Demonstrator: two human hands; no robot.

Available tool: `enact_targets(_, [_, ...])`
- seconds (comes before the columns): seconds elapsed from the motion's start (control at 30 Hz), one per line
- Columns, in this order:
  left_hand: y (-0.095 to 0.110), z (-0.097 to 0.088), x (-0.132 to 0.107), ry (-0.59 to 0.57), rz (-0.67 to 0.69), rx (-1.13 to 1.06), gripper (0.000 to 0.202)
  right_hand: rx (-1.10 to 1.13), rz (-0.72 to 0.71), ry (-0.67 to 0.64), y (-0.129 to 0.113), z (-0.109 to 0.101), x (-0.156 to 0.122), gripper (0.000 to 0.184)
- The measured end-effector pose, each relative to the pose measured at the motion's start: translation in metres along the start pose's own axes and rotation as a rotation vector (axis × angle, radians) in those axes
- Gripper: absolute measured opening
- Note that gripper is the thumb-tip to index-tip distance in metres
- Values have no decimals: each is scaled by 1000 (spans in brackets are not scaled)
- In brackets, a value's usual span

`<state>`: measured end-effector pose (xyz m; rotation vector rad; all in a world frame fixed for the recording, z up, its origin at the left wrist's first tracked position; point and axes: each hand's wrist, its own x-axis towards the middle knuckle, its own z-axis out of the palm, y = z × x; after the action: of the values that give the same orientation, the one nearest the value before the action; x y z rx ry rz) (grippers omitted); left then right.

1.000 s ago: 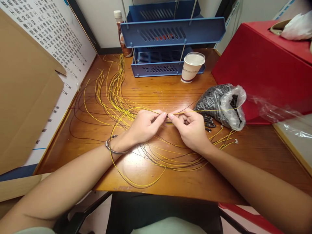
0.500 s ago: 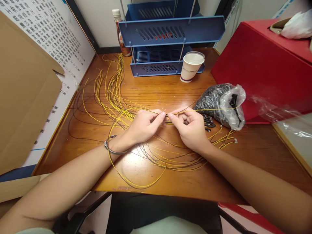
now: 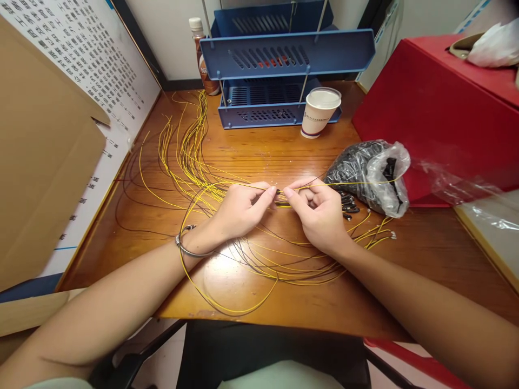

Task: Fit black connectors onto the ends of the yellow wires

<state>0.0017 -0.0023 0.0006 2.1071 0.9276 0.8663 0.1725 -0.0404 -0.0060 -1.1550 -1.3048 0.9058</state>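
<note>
My left hand point(image 3: 247, 208) is closed in a pinch on a small black piece point(image 3: 278, 191), mostly covered by the fingertips. Just to its right, my right hand point(image 3: 318, 210) pinches thin yellow and black wires point(image 3: 348, 183), whose loose ends stick out rightward over the plastic bag. Both hands hover low over the wooden desk point(image 3: 324, 308). Under and around them spreads a bundle of yellow and black wires point(image 3: 190, 146), fanning to the back left. One wire loop point(image 3: 243, 312) hangs round the left forearm. Short black parts point(image 3: 349, 204) lie right of my right hand.
A clear bag of black parts point(image 3: 357, 165) lies at the right beside a red box point(image 3: 438, 119). Behind stand a paper cup point(image 3: 320, 116), a blue letter tray point(image 3: 284, 54) and a brown bottle point(image 3: 205, 67). Cardboard point(image 3: 48, 162) leans at the left.
My right hand has drawn slightly to the right, widening the gap between my fingertips. My left hand stays nearly in place. The whole view has shifted a little.
</note>
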Motion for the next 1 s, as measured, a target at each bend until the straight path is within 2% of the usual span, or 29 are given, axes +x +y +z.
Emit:
enact_targets(0.63, [0, 0, 0, -27, 1, -5, 43, -80, -3, -23, 1, -1, 2, 18])
enact_targets(1.0, [0, 0, 0, -38, -10, 17, 44, -133, -22, -28, 5, -1, 1, 14])
